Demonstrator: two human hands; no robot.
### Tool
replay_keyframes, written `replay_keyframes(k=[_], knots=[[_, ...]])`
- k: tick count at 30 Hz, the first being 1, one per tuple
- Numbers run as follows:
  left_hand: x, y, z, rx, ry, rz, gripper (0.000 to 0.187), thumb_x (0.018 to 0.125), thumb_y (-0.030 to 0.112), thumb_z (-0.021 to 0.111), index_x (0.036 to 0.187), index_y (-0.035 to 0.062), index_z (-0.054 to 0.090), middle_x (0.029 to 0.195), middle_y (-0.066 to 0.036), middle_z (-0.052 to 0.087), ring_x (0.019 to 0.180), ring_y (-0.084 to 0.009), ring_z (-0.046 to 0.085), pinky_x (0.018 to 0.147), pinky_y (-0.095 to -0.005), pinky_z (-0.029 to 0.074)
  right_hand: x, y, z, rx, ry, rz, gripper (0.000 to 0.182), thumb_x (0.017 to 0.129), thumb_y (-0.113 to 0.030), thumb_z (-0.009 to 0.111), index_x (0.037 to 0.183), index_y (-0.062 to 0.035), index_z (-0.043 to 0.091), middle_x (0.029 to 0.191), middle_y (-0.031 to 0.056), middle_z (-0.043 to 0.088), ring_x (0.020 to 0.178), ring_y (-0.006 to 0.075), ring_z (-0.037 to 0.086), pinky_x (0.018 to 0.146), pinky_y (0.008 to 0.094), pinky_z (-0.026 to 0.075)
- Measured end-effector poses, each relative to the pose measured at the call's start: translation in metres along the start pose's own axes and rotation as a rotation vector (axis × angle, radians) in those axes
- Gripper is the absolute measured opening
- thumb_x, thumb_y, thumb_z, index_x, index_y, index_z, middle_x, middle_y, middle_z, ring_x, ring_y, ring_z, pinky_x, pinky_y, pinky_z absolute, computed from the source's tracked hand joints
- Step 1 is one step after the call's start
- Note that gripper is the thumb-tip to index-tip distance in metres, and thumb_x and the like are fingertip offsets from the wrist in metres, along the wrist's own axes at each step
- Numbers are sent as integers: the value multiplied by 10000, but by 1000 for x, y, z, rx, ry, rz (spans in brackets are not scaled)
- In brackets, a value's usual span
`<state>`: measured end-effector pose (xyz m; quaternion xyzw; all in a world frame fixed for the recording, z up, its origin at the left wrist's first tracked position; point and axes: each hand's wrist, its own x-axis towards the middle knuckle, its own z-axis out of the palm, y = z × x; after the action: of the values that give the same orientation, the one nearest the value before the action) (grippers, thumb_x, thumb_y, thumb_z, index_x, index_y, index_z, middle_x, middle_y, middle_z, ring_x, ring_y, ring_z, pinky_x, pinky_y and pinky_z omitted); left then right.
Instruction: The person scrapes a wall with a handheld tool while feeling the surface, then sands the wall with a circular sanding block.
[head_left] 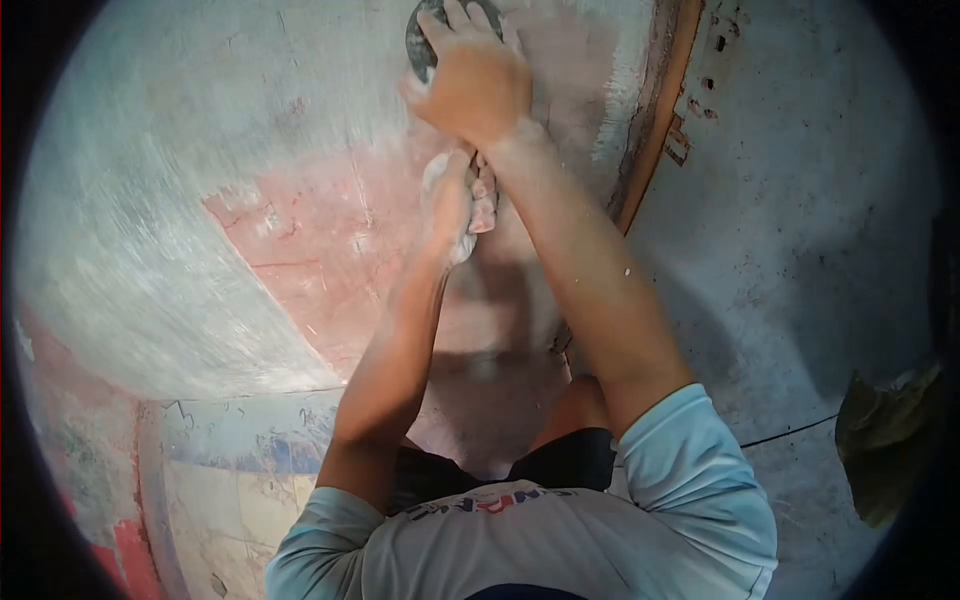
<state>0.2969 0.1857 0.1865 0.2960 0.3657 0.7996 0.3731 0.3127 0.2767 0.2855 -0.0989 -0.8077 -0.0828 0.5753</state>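
Observation:
High on the wall [290, 90], my right hand [478, 85] presses a dark round disc [418, 45] to the surface, fingers spread over it. White residue marks its fingers. Just below the right wrist is my left hand [460, 205], closed with fingers curled around a lump of white putty [464, 250]. White smears cover those fingers too. Around both hands the wall shows a reddish patch [310, 250] bordered by streaky whitish coating.
A brown wooden strip [660, 110] runs down the right edge of the coated wall. Beyond it lies a grey surface [790, 210] with small holes and stains. At far right hangs a dark greenish cloth-like piece [885, 450]. Lower left, the wall has blue, cream and red paint.

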Motion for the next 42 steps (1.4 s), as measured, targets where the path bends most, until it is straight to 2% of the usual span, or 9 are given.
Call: replay_keyframes(k=[8,13,15,16,19,22,31,38,42], knots=[[-23,-157,-85,81,68,-18,363,1123,347,496,889,106,631,671,-8,584,502,-102,528,414,-290,393,-140,-8,17,43,-88,8,611,850,-334,739,1404,-86,667,1524,196,580,1434,387,518,1234,584,327],[38,-91,-49,141,114,225,364,1127,359,496,867,119,584,632,13,507,439,-112,444,379,-297,321,-30,0,-4,33,-54,18,643,846,-380,727,1422,-104,655,1489,177,624,1423,364,540,1218,538,368],[19,5,-32,-19,-377,-70,297,1121,355,513,965,114,590,735,2,543,594,-119,538,532,-307,441,-3,0,-14,60,-152,71,639,848,-382,725,1420,-106,656,1491,172,625,1424,362,542,1215,537,374],[10,9,-7,86,-173,-1,310,1122,362,506,953,114,586,671,7,517,496,-117,464,452,-312,388,2,0,-13,9,-63,20,624,844,-405,738,1378,-91,661,1461,143,632,1392,329,562,1192,547,401],[48,-101,-47,352,239,300,368,1126,349,473,812,165,528,625,13,497,424,-100,424,358,-305,288,-37,3,3,33,-8,-43,639,838,-357,735,1418,-99,656,1493,174,623,1414,372,549,1210,549,380],[7,-197,-114,257,154,132,391,1137,396,461,843,174,592,620,14,517,436,-100,465,363,-299,331,-124,-4,24,50,-66,-24,678,839,-340,742,1453,-74,631,1560,183,557,1466,378,495,1249,572,316],[6,-12,-1,244,104,135,397,1144,399,449,826,186,557,645,26,538,449,-91,468,388,-286,319,2,-2,-17,19,-134,3,707,849,-447,760,1429,-67,626,1494,139,608,1412,323,548,1225,499,374],[-28,-147,-89,164,114,26,459,1143,422,438,821,126,577,597,-10,521,417,-122,481,366,-308,358,-128,-8,26,64,-157,6,756,855,-398,732,1518,-71,572,1622,186,490,1547,350,397,1283,589,249],[-21,-111,-59,247,152,122,444,1138,416,450,826,126,575,596,-12,525,427,-123,497,366,-302,361,-117,-6,25,74,-158,8,735,866,-421,715,1499,-69,591,1621,187,495,1533,358,421,1281,581,258]])
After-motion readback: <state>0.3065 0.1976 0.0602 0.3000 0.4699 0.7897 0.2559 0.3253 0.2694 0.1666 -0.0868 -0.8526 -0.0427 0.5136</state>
